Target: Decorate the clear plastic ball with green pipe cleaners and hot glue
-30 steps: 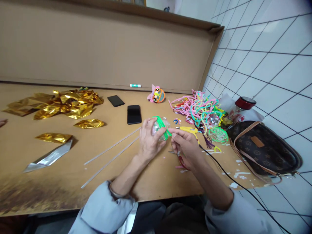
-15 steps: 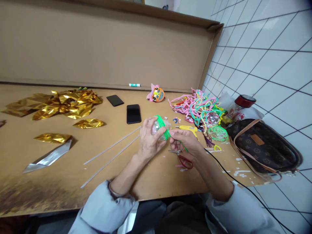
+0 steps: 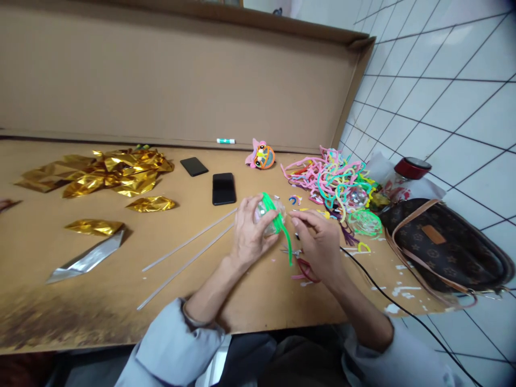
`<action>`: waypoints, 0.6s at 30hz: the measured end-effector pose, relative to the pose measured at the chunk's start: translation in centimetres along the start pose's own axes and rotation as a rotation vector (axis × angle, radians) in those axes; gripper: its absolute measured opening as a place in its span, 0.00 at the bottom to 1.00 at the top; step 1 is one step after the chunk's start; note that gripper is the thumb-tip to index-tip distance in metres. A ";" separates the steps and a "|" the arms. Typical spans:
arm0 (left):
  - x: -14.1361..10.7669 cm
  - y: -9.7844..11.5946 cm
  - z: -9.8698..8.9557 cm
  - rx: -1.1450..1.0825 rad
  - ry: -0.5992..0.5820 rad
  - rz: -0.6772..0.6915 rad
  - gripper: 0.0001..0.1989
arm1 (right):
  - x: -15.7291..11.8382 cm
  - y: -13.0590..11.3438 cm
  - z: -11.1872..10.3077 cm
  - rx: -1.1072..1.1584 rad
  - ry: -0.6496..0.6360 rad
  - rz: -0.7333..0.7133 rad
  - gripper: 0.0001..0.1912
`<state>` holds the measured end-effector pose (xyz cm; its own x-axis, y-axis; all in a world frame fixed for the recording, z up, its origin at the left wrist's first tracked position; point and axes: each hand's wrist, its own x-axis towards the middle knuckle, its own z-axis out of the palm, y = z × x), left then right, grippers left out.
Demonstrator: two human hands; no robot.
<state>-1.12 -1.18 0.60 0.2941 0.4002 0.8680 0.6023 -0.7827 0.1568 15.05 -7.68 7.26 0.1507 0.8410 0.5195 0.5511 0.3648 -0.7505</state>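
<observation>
My left hand (image 3: 249,228) is closed around a clear plastic ball (image 3: 262,213) with a bright green pipe cleaner (image 3: 278,220) wrapped across it. The loose end of the green pipe cleaner hangs down toward the table. Just right of the ball is my right hand (image 3: 318,236), thumb and fingertips pressed together and apart from the green strand; whether anything small is between them I cannot make out. Behind its fingers lies a yellow glue gun (image 3: 324,213), partly hidden. Red-handled scissors (image 3: 308,270) lie below my right hand, partly covered. Two thin clear sticks (image 3: 189,239) extend left from beside my left hand.
Gold foil pieces (image 3: 121,169) lie at the left, two black phones (image 3: 223,188) at mid-table. A decorated ball (image 3: 262,156) and a glue stick (image 3: 226,141) sit near the cardboard wall (image 3: 181,80). Tangled pipe cleaners (image 3: 328,174), a brown handbag (image 3: 447,244) and a black cord (image 3: 374,285) are right.
My right hand has let go of the green pipe cleaner and moved slightly right, over the glue gun. The strand's end now hangs free. My left hand still holds the ball.
</observation>
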 end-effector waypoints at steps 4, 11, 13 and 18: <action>0.0 0.0 0.0 0.035 0.002 -0.015 0.24 | -0.1 0.3 1.5 -0.083 -0.073 -0.021 0.11; 0.1 0.4 -0.1 0.107 0.004 -0.018 0.23 | 0.2 1.2 2.3 -0.063 -0.076 0.019 0.12; 0.1 0.4 -0.1 0.126 0.003 -0.022 0.22 | 0.4 1.0 2.2 -0.044 -0.095 0.064 0.11; 0.0 0.2 0.0 0.127 0.009 -0.019 0.22 | 1.1 0.6 2.2 0.250 -0.140 0.316 0.07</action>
<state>-0.99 -1.37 0.67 0.2759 0.4095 0.8696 0.6970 -0.7082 0.1123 13.72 -5.62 6.45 0.1577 0.9670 0.2002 0.2768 0.1514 -0.9489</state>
